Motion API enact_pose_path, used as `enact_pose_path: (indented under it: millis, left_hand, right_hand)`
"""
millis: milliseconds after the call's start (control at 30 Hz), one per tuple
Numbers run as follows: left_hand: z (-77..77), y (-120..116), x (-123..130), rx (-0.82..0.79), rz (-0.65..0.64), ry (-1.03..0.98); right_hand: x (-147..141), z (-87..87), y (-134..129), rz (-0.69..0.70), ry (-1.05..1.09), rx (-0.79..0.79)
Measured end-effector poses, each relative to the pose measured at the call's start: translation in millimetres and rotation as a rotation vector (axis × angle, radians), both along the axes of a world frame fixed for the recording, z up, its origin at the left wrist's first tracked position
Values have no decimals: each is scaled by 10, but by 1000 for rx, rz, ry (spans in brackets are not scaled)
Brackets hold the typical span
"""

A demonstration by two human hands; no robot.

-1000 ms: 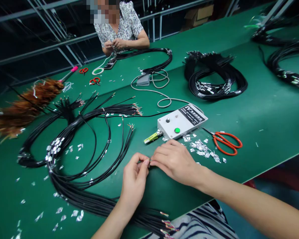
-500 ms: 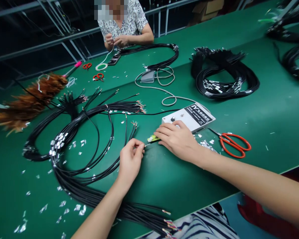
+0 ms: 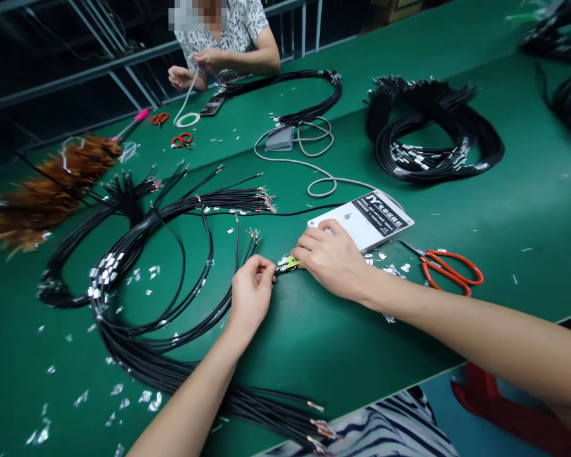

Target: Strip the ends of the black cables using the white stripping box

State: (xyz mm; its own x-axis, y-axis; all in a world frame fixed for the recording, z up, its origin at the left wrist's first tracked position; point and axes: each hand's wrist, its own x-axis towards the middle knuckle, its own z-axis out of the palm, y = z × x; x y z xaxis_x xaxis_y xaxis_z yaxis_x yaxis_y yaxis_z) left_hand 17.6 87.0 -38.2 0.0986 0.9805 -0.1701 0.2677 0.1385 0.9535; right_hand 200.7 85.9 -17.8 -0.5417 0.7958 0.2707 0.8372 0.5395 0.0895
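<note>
My left hand [image 3: 253, 289] pinches the end of a black cable, left of a small yellow-green clip tool [image 3: 292, 261]. Closed around that tool is my right hand [image 3: 330, 260], which lies against the front of a white box [image 3: 378, 219] with a black label. The tool's tip reaches the cable end at my left fingertips. A large looped bundle of black cables [image 3: 137, 254] with silver foil bands lies left of my left hand. Its stripped ends show coloured wires near the table's front edge.
Red-handled scissors [image 3: 450, 270] lie right of the box. A coiled cable bundle [image 3: 438, 136] sits behind. Across the table [image 3: 342, 343], a person [image 3: 228, 38] handles white tape. A brown feather duster [image 3: 57, 190] lies at the left; foil scraps are scattered about.
The yellow-green tool and the cable end at my left hand have come together. Across the table, the person's hands have moved apart. The whole view has shifted slightly.
</note>
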Motion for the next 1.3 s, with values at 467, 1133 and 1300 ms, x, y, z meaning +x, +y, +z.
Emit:
enact_pose_path:
  millis: [467,1133,1300]
  left_hand:
    - [-14,4,22,38,-4,41]
    - [171,29,-272,82,159,10]
    - [400,552,-673,98,373,-9]
  right_hand:
    - [282,143,-271,-18,333,84]
    - [456,-122,-734,-173,529,280]
    - [255,-177,-904,-56,625,118]
